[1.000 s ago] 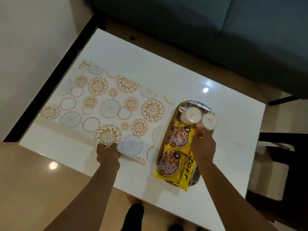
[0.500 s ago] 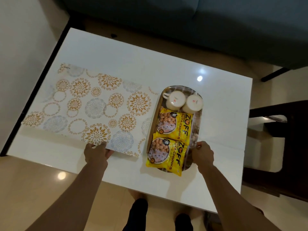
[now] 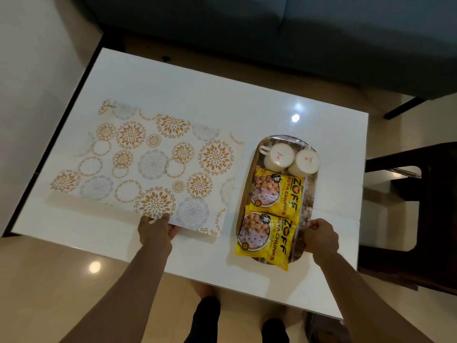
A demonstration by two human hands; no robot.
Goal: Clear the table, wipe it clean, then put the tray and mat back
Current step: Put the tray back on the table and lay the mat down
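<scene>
Tray (image 3: 312, 194): oval and shiny, it lies flat on the right half of the white table (image 3: 247, 100), long axis running from the near edge toward the far edge.
Cups (image 3: 279, 157): two white cups stand upside down side by side at the tray's far end; the left one's handle points left.
Packets (image 3: 277, 191): two yellow "ZOFF Soya Chunks" packets lie in the tray on the near side of the cups, one behind the other; the nearer one overhangs the tray's near rim.
Right hand (image 3: 321, 237): its fingers are curled over the tray's near right rim, gripping it.
Mat (image 3: 148, 164): white with gold and grey floral circles, it lies flat just left of the tray, apart from it by a narrow strip of table.
Left hand (image 3: 155, 230): well left of the tray, it pinches the mat's near edge, fingers curled on top.
Chair (image 3: 420, 219): dark wood, it stands right of the tray, beyond the table's right edge.
Sofa (image 3: 272, 28): dark blue-grey, it stands beyond the tray's far end, past the table.
Feet (image 3: 205, 318): they show on the shiny tan floor below the table's near edge.
</scene>
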